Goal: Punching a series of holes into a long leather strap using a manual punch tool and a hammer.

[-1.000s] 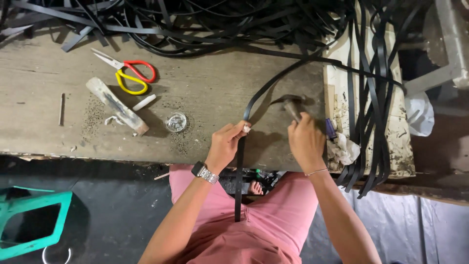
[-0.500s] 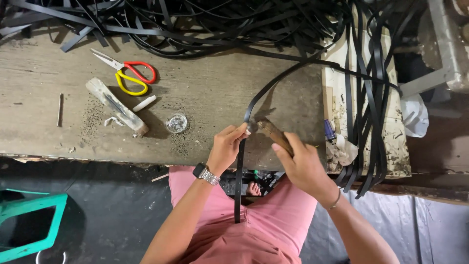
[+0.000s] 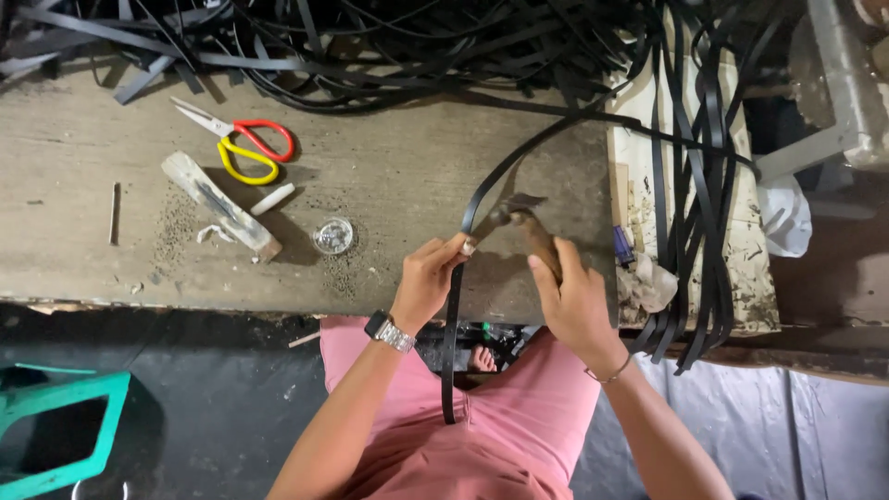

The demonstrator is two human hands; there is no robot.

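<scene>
My left hand point(image 3: 428, 274) pinches a long black strap point(image 3: 505, 169) against the wooden workbench point(image 3: 389, 167) near its front edge; the strap's loose end hangs down over my lap. My right hand point(image 3: 569, 292) grips the wooden handle of a hammer point(image 3: 519, 218), whose metal head is raised just right of the pinched spot, above the bench. A wristwatch sits on my left wrist, a thin bracelet on my right.
Red-and-yellow scissors point(image 3: 243, 141), a worn wooden-handled tool point(image 3: 220, 205), a small round tin of tacks point(image 3: 333, 235) and a nail point(image 3: 115, 212) lie to the left. A tangle of black straps point(image 3: 417, 42) covers the back and hangs over a white block point(image 3: 741, 231) at right. A teal stool point(image 3: 56, 431) stands on the floor.
The hammer swung down to the strap by my left thumb, then rose again slightly. My left hand kept holding the strap in place.
</scene>
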